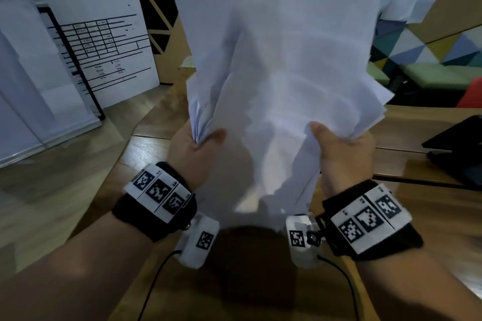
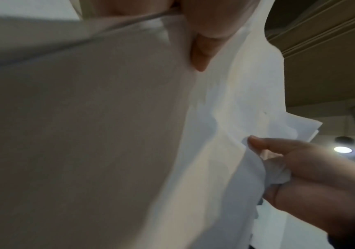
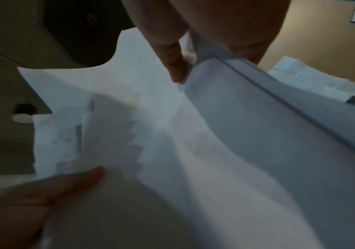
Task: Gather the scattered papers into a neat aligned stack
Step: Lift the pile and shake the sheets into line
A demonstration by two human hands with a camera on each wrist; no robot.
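A loose bundle of white papers (image 1: 281,65) stands upright in the air above the wooden table (image 1: 78,190), its sheets fanned and uneven. My left hand (image 1: 200,143) pinches the bundle's lower left edge between thumb and fingers. My right hand (image 1: 339,146) grips the lower right edge, thumb in front. The left wrist view shows the papers (image 2: 225,118) from below with my left hand (image 2: 202,42) at the top and my right hand (image 2: 289,160) holding the far side. The right wrist view shows the sheets (image 3: 151,126), my right hand (image 3: 176,67) and my left thumb (image 3: 76,180).
More sheets (image 1: 52,65) lie at the left, one printed with a table of black lines (image 1: 104,41). A dark flat device (image 1: 459,148) sits on the table at the right. Coloured triangle-patterned furniture (image 1: 430,44) stands beyond it.
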